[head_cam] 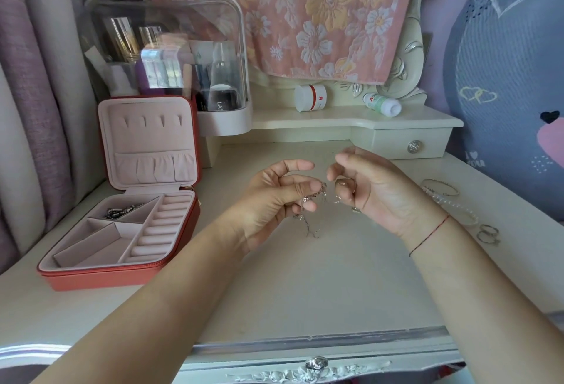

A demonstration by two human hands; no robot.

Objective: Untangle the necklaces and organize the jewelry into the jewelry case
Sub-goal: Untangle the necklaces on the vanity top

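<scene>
Broadly, the white dressing table (305,286) lies under both hands. Well out to the left of the left hand (274,200) stands one red jewelry case (100,280), open, with its pink lid upright. Its tray has a ridged ring-roll strip and three visible angled compartments. One dark silver chain (120,211) lies in the far compartment.

The hands are raised above the tabletop, close together but not touching, palms turned inward. The left thumb and fingers pinch the necklaces (308,219). The right hand (375,191) has its fingers curled around a small silver part of the same tangle.

The tangle is thin, silvery and slightly blurred, with small shiny bits near the fingertips. Its long axis runs downward from the left fingertips, and the loose ends point at the tabletop between the two wrists. I cannot tell how many necklaces it contains.

Just to the right of the right hand, on the table, lie one thin bangle (441,187) and one clear bead bracelet (454,206). Nearer the wrist lie two silver rings (488,234), touching each other.
</scene>
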